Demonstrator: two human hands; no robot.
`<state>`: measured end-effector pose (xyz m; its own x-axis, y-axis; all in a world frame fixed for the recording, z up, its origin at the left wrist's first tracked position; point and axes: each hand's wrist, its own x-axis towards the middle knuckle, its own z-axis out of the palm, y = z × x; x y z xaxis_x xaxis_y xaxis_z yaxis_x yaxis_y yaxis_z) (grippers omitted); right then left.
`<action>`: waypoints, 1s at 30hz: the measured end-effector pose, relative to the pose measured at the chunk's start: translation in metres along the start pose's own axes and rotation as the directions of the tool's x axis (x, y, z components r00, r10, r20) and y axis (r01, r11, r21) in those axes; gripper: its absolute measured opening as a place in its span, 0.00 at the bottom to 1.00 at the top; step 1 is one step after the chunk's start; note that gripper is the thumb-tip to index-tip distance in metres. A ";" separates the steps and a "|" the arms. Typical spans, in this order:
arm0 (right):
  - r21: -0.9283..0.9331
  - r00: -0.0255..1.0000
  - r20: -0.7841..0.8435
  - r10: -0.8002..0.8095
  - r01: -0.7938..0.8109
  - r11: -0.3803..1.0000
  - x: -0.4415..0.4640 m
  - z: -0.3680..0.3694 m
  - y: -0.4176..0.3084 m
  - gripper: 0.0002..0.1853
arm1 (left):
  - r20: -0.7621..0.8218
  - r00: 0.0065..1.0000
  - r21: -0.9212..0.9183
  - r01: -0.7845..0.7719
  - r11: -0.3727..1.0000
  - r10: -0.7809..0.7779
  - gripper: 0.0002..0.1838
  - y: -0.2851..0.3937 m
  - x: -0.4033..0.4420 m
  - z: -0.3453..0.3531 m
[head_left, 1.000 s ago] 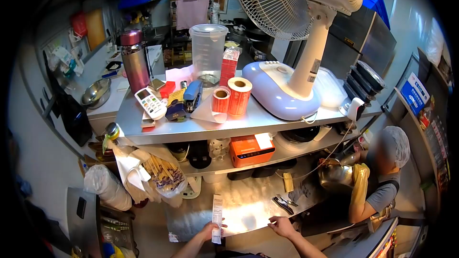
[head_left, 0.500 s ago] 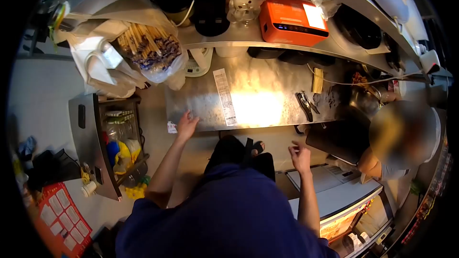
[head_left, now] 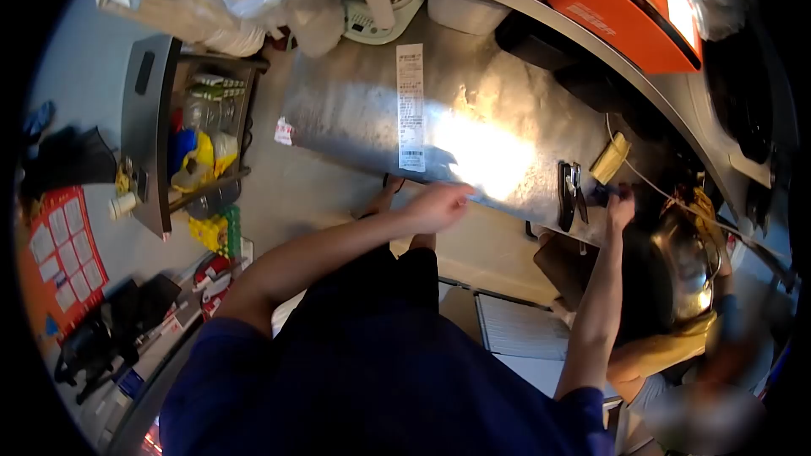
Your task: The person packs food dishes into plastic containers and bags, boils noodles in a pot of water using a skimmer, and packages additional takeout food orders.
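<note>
My left hand (head_left: 441, 208) is over the front edge of the metal table (head_left: 338, 93), its fingers curled closed. Whatever may be inside them is hidden. At the table's right, my right hand (head_left: 622, 209) has its fingers bent together beside a small dark thing, too unclear to name. Just left of that hand lies a black-and-silver plier-like tool (head_left: 571, 192). Beyond the hand is a yellowish flat bundle (head_left: 610, 158). A long printed receipt (head_left: 411, 110) lies flat on the table, above and left of my left hand, apart from it.
An orange machine (head_left: 625, 4) sits on the shelf above the table. A pale green scale (head_left: 384, 17) and a white tub (head_left: 465, 8) stand at the back. A co-worker's arm (head_left: 667, 355) and a metal bowl (head_left: 683, 266) are at the right. An open cabinet (head_left: 160, 135) stands left.
My left hand has moved right along the table edge and its fingers have closed. My right hand has reached forward and right, past the plier-like tool. The view has shifted and turned.
</note>
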<state>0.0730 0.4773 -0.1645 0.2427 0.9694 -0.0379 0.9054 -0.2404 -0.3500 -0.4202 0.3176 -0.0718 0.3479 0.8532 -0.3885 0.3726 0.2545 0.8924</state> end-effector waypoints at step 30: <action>0.932 0.915 0.253 0.314 -0.318 0.176 -0.151 -0.084 -0.167 0.27 | -0.530 0.848 -0.616 -0.404 0.676 0.023 0.08 0.137 0.193 0.226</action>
<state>-0.0860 0.3667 -0.0220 0.4183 0.8245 -0.3812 -0.2424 -0.3031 -0.9216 -0.1076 0.4147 -0.0761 -0.1520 0.9705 -0.1871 -0.4189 0.1082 0.9016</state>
